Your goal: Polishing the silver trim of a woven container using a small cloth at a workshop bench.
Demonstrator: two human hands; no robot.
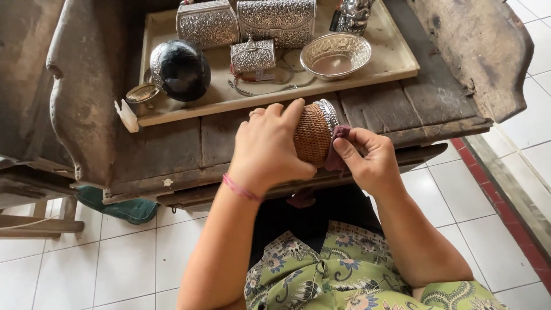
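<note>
From my remote view, the left hand [270, 146] grips a small round woven basket of brown rattan with a silver metal rim [314, 133], fingers wrapped over its top and thumb under it. The basket lies on its side in the air just above the front edge of the old dark wooden table [189, 143], with the rim pointing to 1 o'clock. The right hand [367, 161] is closed around a small dull purple cloth [338, 150] and presses it against the basket at its 4 o'clock side, close to the rim.

I judge that the step in hand is rubbing or polishing the basket near its silver band. The next stroke, I think, calls for a steady left grip and a small turn of the basket, so that the cloth meets a fresh part of the rim.

Further out, at 12 o'clock from the hands, a shallow pale wooden tray [402, 60] rests on the table. It bears an embossed silver bowl [336, 54] at 1 o'clock, a small silver box-shaped purse [253, 55] at 12 o'clock, two larger embossed silver purses [247, 22] behind it, and a round dark pot [181, 69] at 10 o'clock. Below is a white tiled floor [126, 264].
</note>
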